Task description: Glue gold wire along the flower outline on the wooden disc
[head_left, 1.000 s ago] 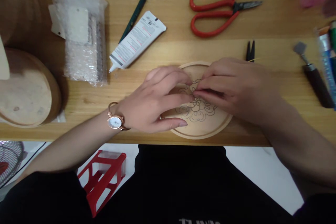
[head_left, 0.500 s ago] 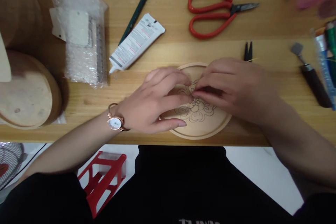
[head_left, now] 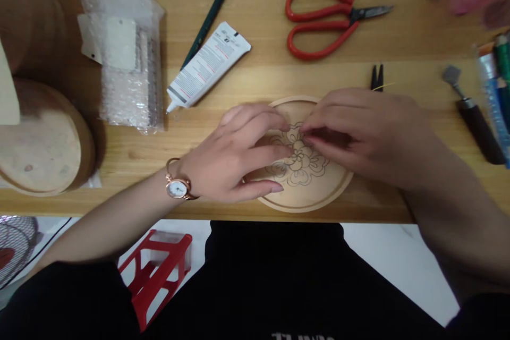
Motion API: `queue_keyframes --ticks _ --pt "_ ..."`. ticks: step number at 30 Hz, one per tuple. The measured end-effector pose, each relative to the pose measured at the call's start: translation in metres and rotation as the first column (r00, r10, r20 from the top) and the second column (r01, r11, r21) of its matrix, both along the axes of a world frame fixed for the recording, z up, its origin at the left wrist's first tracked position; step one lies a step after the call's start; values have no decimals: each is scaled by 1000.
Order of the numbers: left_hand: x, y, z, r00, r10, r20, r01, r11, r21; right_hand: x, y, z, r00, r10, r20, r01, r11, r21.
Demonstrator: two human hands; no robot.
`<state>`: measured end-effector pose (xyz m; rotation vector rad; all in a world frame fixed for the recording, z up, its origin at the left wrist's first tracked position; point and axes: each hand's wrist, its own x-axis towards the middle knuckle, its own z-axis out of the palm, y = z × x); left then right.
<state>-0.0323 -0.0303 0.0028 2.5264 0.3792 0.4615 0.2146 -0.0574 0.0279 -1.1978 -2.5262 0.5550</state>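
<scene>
A round wooden disc (head_left: pixel 303 203) with a raised rim lies near the table's front edge, a flower drawing (head_left: pixel 299 170) in dark lines at its middle. My left hand (head_left: pixel 243 154) rests over the disc's left side, fingers spread, its fingertips at the drawing. From the right, my right hand (head_left: pixel 358 133) reaches over the disc with thumb and forefinger pinched together by the upper petals. What the pinch holds is too small to make out. A thin yellow strand (head_left: pixel 384 85) sticks out behind the right hand, beside dark pointed tips (head_left: pixel 376 77) partly hidden by it.
Red-handled scissors (head_left: pixel 322 18), a white tube (head_left: pixel 209 66) and a dark green pencil (head_left: pixel 205 24) lie beyond the disc. Plastic-wrapped pieces (head_left: pixel 131 74) and a round wooden piece (head_left: pixel 40 143) are at left. A dark-handled tool (head_left: pixel 478 127) lies at right, near brushes (head_left: pixel 492 79).
My right hand has shifted slightly right, away from the drawing's centre, still pinched. More of the yellow strand shows. My left hand stays almost in place.
</scene>
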Motion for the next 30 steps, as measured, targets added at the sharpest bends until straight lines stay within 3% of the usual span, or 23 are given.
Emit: queue_keyframes --ticks 30 --pt "0 -2 0 999 19 -43 -16 998 67 -3 -4 -2 998 -10 55 10 1000 -6"
